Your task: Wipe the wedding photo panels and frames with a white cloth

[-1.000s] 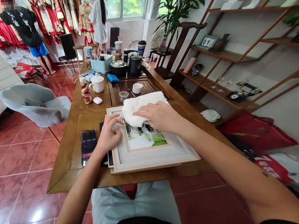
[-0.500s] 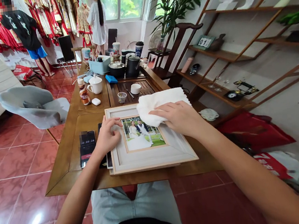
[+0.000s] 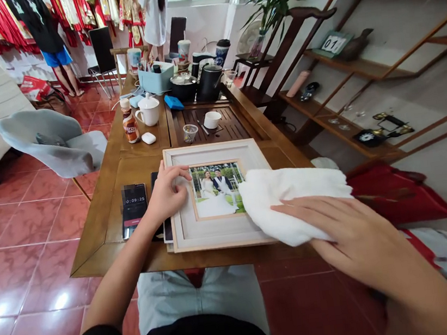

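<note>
A picture frame (image 3: 224,235) with a wide pale border lies flat near the table's front edge, on top of other flat items. Behind its inner opening shows a wedding photo (image 3: 216,190). My left hand (image 3: 171,191) grips the frame's left side, its fingers curled over the border. In my right hand (image 3: 338,226) is a white cloth (image 3: 289,197), bunched under the fingers. The cloth covers the frame's right side and hangs out past its edge. Left of the frame, a phone (image 3: 134,209) shows a running timer.
Farther up the wooden table (image 3: 103,227) stand a drink bottle (image 3: 129,122), a lidded white mug (image 3: 148,111), a small white cup (image 3: 212,119) and a black kettle (image 3: 209,84). A grey chair (image 3: 55,140) is at left, shelves at right. Two people stand at the back.
My right hand has swept the white cloth from the frame's upper right toward me and rightward. The left hand keeps its place on the frame. The view has tilted down slightly.
</note>
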A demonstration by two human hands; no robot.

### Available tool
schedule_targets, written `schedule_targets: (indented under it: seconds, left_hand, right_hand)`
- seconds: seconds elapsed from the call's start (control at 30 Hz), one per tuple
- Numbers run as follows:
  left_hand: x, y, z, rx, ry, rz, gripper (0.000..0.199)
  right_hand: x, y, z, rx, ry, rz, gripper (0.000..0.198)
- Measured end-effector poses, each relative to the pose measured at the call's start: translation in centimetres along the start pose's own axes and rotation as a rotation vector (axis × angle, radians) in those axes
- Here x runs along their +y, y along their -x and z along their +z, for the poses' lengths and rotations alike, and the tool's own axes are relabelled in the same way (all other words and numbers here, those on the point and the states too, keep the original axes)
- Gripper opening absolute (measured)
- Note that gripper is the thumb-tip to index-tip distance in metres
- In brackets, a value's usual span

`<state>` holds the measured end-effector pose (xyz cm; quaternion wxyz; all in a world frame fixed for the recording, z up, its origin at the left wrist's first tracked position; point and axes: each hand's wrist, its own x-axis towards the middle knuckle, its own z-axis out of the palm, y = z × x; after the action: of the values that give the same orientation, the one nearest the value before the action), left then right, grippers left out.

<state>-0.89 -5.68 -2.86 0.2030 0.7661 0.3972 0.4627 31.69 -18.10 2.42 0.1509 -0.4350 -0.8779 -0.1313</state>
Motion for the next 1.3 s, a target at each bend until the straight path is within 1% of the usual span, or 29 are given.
schedule_targets:
  seconds: [0.1, 0.2, 0.33, 0.4, 0.57, 0.7, 0.8, 0.87, 0.97, 1.1, 1.2, 1.3]
  left_hand:
    - [0.1, 0.0, 0.0, 0.003, 0.008, 0.0, 0.04]
    - [0.2, 0.0, 0.0, 0.005, 0.018, -0.001, 0.04]
    - [0.4, -0.1, 0.0, 0.002, 0.02, -0.011, 0.039]
    - [0.4, -0.1, 0.0, 0.003, 0.022, -0.017, 0.039]
    - [0.1, -0.2, 0.1, 0.012, 0.049, -0.025, 0.038]
    - [0.0, -0.3, 0.1, 0.012, 0.063, -0.052, 0.035]
    - [0.0, -0.3, -0.1, 0.003, 0.063, -0.058, 0.033]
    - [0.1, -0.3, -0.2, -0.001, 0.065, -0.04, 0.033]
    - [0.1, -0.3, -0.4, -0.02, 0.059, -0.013, 0.035]
    - [0.2, -0.3, -0.5, -0.057, 0.025, -0.024, 0.036]
    - [0.3, -0.3, -0.6, -0.068, 0.022, -0.026, 0.036]
    - [0.5, -0.3, -0.6, -0.077, 0.027, -0.032, 0.036]
  right_hand:
    - [-1.1, 1.0, -0.2, 0.029, -0.038, 0.009, 0.05]
    - [-2.7, 0.9, 0.4, 0.068, -0.068, 0.003, 0.044]
    - [-5.8, -0.4, 2.1, 0.115, -0.2, -0.062, 0.043]
    - [-7.7, -1.3, 2.9, 0.127, -0.237, -0.059, 0.04]
    - [-12.0, -3.5, 4.5, 0.153, -0.249, -0.063, 0.042]
    - [-13.7, -4.4, 4.9, 0.12, -0.213, -0.041, 0.049]
    - [-13.8, -4.4, 5.0, 0.094, -0.159, -0.052, 0.059]
    - [-13.5, -4.1, 5.0, 0.088, -0.119, -0.06, 0.063]
    - [-12.8, -3.5, 5.0, 0.099, -0.097, -0.071, 0.06]
    - [-11.5, -2.4, 4.9, 0.123, -0.114, -0.045, 0.053]
    - [-9.7, -1.0, 4.6, 0.139, -0.103, -0.005, 0.045]
    - [-7.2, 0.8, 4.4, 0.14, -0.008, -0.012, 0.045]
